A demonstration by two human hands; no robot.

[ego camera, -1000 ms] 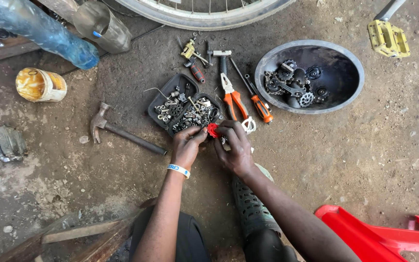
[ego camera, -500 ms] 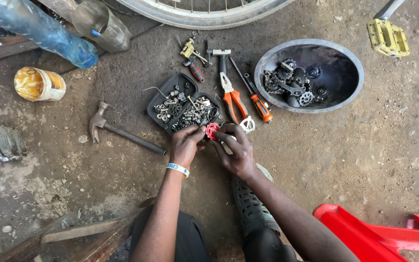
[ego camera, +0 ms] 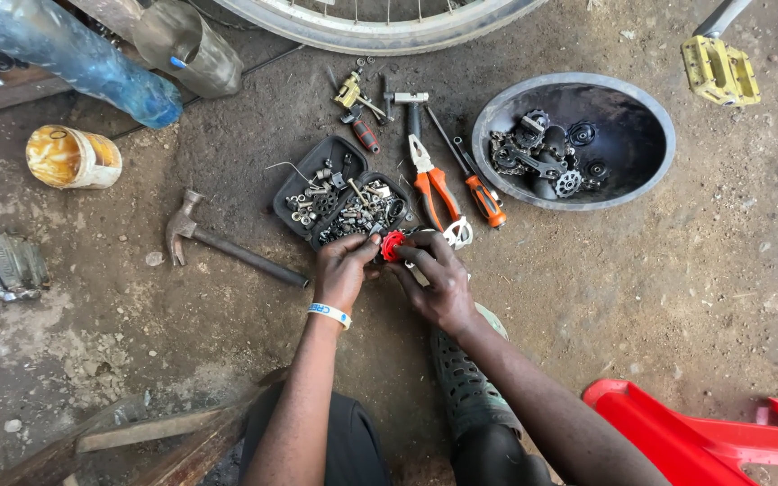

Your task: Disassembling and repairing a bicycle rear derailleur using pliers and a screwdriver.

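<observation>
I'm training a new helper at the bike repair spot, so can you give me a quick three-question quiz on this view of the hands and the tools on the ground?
1. True or false: the left hand and the right hand both touch the small red part.
2. Which lies nearest the right hand? A) the hammer B) the orange-handled pliers C) the yellow pedal
3. Fill in: the toothed metal parts sit in the round dark ____.

Key
1. True: both hands meet at the part, just below the black tray of small hardware.
2. B
3. bowl
</observation>
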